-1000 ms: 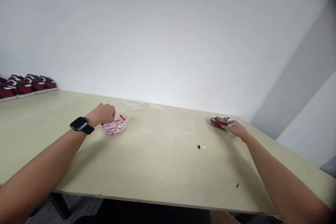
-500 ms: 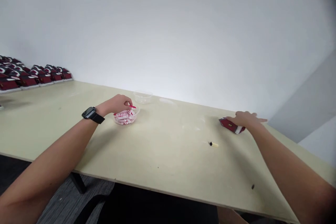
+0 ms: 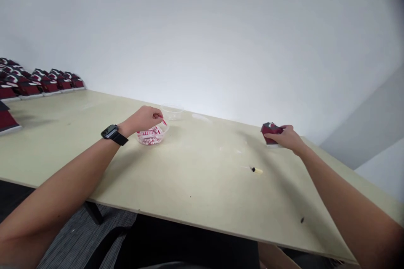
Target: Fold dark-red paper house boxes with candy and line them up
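My left hand (image 3: 144, 117), with a black watch on its wrist, hovers over a clear plastic bowl (image 3: 151, 136) full of red and white wrapped pieces. Its fingers pinch one red and white piece (image 3: 163, 121) at the bowl's rim. My right hand (image 3: 285, 138) is closed round a small dark red box (image 3: 270, 130), lifted slightly off the pale green table (image 3: 189, 176) at the far right.
An empty clear bowl (image 3: 172, 112) stands behind the filled one. Rows of dark red boxes (image 3: 38, 83) line the table's far left, with one more at the left edge (image 3: 6, 119). A small yellow and black object (image 3: 256, 170) lies near the middle right.
My right hand went from resting on the red box to gripping it and raising it. My left hand picked a piece out of the bowl. The view swung left.
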Demonstrator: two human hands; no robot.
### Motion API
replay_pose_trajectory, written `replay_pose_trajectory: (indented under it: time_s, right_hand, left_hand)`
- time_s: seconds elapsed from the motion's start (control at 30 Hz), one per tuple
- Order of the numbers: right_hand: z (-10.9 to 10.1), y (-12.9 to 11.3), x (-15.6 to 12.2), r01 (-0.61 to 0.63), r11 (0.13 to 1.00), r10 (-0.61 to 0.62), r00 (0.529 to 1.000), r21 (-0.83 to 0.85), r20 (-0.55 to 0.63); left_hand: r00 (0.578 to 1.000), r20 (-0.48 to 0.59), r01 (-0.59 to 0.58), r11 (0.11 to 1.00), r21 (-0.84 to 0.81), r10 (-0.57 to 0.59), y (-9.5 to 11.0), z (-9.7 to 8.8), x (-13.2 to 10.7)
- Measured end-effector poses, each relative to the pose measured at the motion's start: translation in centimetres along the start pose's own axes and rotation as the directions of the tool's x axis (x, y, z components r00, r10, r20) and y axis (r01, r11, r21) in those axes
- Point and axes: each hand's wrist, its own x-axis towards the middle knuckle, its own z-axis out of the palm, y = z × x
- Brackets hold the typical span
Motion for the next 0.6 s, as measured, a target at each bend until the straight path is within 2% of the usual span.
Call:
replay_pose_trajectory:
  time_s: [0.1,0.2,0.33,0.4,0.47,0.53,0.6]
  right_hand:
    - [-0.4,-2.2,-3.3,0.054,0.994,-0.060,0.997,0.100,0.049]
    - [-0.5,-4.5,-7.9,0.124,0.976,-0.133,0.990,0.180,0.041]
    - [-0.2,-5.8,-13.8,0.228,0.947,-0.248,0.967,0.225,0.063]
    - [-0.3,-5.3,-15.6,0.284,0.939,-0.303,0.949,0.192,0.082]
    - [-0.7,-4.1,-16.1,0.302,0.942,-0.319,0.942,0.150,0.104]
    - [-1.5,-2.4,-15.8,0.263,0.958,-0.275,0.955,0.111,0.110]
    - [-2.5,-0.8,-15.2,0.170,0.981,-0.178,0.979,0.091,0.097]
  left_hand:
    - [1.000,-0.007,0.025,1.000,-0.011,-0.025,0.3,-0.1,0.0]
    - [0.999,-0.005,0.040,0.999,-0.023,-0.040,0.6,-0.3,-0.1]
    - [1.000,-0.003,0.028,0.999,-0.038,-0.028,0.5,-0.2,-0.2]
    - [1.000,0.002,0.026,0.999,-0.042,-0.026,0.3,-0.2,-0.2]
    - [1.000,0.004,0.026,0.999,-0.042,-0.026,0.2,-0.2,-0.1]
    - [1.000,0.000,0.023,0.999,-0.040,-0.023,0.0,-0.2,-0.1]
    - [1.000,-0.003,0.024,0.999,-0.043,-0.025,-0.1,-0.2,-0.1]
